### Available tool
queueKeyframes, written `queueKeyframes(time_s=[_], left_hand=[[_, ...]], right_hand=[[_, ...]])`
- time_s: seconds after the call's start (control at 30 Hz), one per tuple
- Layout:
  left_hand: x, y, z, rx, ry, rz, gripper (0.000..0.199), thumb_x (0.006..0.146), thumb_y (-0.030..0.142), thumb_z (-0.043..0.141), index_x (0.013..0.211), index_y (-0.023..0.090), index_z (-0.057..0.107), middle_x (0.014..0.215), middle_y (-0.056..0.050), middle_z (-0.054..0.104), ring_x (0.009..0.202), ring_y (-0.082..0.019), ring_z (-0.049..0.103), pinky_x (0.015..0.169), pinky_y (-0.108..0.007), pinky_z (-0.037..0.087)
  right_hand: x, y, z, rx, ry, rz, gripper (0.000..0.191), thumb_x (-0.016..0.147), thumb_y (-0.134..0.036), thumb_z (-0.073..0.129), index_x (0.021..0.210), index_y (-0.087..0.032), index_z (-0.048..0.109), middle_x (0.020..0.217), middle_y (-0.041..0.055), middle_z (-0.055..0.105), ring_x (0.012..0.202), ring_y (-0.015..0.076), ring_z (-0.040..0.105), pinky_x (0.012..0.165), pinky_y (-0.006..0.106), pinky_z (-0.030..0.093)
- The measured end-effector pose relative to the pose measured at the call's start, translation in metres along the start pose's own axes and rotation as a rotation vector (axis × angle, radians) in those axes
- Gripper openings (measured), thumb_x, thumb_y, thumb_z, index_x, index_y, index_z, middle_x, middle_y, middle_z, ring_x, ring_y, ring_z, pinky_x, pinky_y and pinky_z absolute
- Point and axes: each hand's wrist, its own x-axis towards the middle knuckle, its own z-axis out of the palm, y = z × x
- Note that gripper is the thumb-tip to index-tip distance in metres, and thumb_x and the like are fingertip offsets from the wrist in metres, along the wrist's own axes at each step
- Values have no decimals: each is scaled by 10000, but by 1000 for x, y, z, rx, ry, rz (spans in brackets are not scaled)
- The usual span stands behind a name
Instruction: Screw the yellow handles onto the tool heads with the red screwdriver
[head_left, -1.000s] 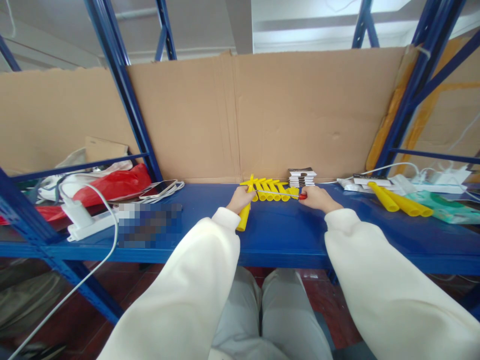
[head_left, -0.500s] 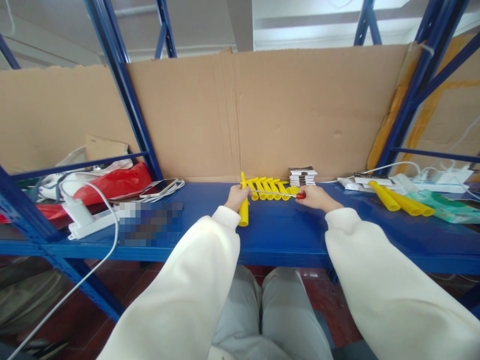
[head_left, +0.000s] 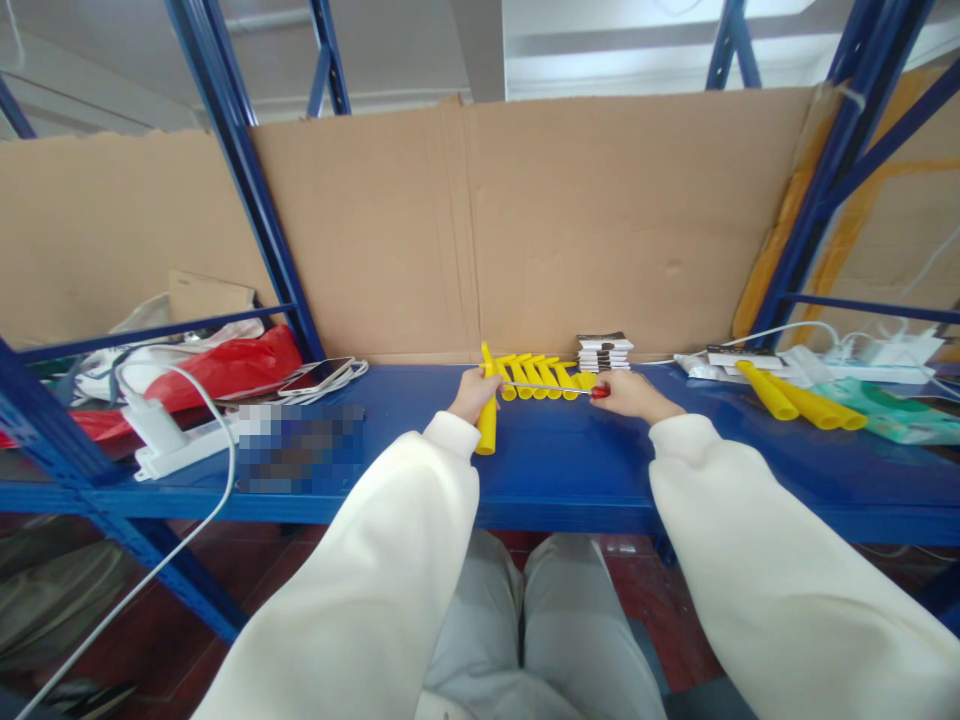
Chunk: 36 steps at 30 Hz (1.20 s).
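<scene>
My left hand (head_left: 471, 393) is closed around a yellow tapered tube (head_left: 486, 436), whose wide end points toward me and narrow end sticks up behind the fingers. My right hand (head_left: 630, 394) grips the red handle of a screwdriver (head_left: 546, 386). Its thin metal shaft runs left, level, to the tube at my left fingers; whether the tip sits in the tube is hidden. Just behind the shaft lies a row of several similar yellow tubes (head_left: 529, 391), side by side on the blue shelf (head_left: 566, 460).
A stack of small printed packets (head_left: 604, 352) stands behind my right hand. More yellow tubes (head_left: 817, 408) lie at right beside a green packet (head_left: 900, 412). At left are a white power strip (head_left: 180, 455), cables and a red bag (head_left: 244, 366). Cardboard (head_left: 600, 220) closes the back.
Almost nothing differs. Both hands keep their places, with the tube and screwdriver held as before; the whole view shifts very slightly.
</scene>
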Motion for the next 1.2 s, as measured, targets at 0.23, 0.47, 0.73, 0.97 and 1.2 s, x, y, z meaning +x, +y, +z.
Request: queueKeyframes(time_s=[0.23,0.47,0.73,0.97,1.2], left_hand=[[3,-2,-1,-55,44,-6,131,774,24,591,736,148,613,538,46,571,349,-72,442,430,-207,391],[4,-3,-1,-54,43,0,114,748,45,634,728,155,613,543,45,566,375,-79,468,454,-209,406],[3,-3,0,-56,35,7,159,749,28,612,678,166,575,533,50,555,353,-70,445,452,-212,390],[-3,3,6,-67,-26,20,204,710,1,620,612,163,543,519,51,534,371,-65,452,463,-206,407],[-20,22,39,-88,-166,6,246,764,-32,568,627,166,520,510,63,509,356,-64,432,417,-206,392]], right_hand=[[-4,-2,-6,52,-76,-11,91,730,-302,705,713,-231,651,721,10,714,693,185,641,607,257,425],[-2,3,0,256,-149,-94,65,669,-206,676,730,-219,655,742,0,714,723,184,660,652,260,483],[0,5,6,430,-223,-134,79,659,-177,663,733,-199,677,730,9,707,725,196,667,688,297,530],[1,6,6,480,-277,-105,201,669,-303,795,828,-194,739,789,35,744,749,206,688,657,294,541],[3,-1,11,646,-123,-147,339,760,-516,756,818,-187,698,815,56,743,783,203,688,776,347,560]])
